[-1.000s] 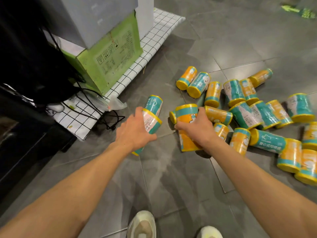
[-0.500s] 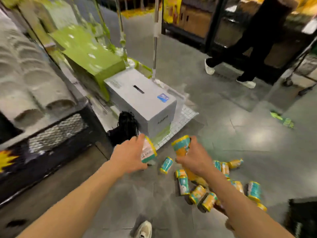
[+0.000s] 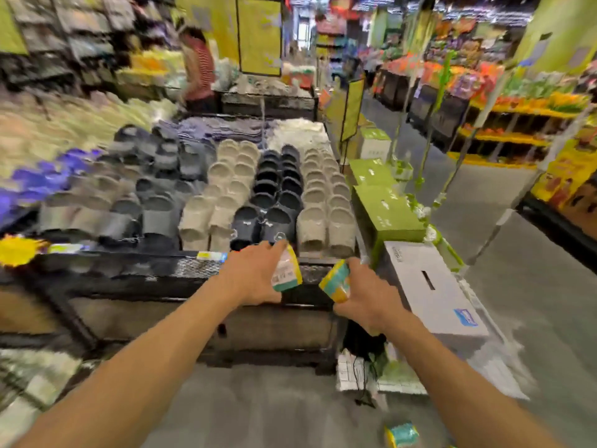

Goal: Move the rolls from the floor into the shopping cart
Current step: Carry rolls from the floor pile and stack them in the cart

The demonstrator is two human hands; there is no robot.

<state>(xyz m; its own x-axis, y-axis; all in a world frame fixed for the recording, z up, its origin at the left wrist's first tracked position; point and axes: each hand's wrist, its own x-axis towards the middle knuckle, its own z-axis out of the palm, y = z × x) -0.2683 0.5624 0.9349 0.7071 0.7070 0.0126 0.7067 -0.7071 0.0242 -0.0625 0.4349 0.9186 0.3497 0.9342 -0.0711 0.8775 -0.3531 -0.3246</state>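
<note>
Rolls: left hand (image 3: pixel 255 279) grips one roll (image 3: pixel 286 270), right hand (image 3: pixel 365 299) another (image 3: pixel 336 281), fingers wrapped round each, carried mid-air; cart not visible.

Your hands each hold a roll (image 3: pixel 287 270) before the slippers (image 3: pixel 245 195); a box (image 3: pixel 433 286) sits right.

One head-worn camera looks forward and slightly down from standing height. Both forearms reach out from the bottom edge, the slipper display (image 3: pixel 258 195) sits close ahead, and an aisle (image 3: pixel 504 253) runs away on the right, blurred.
</note>
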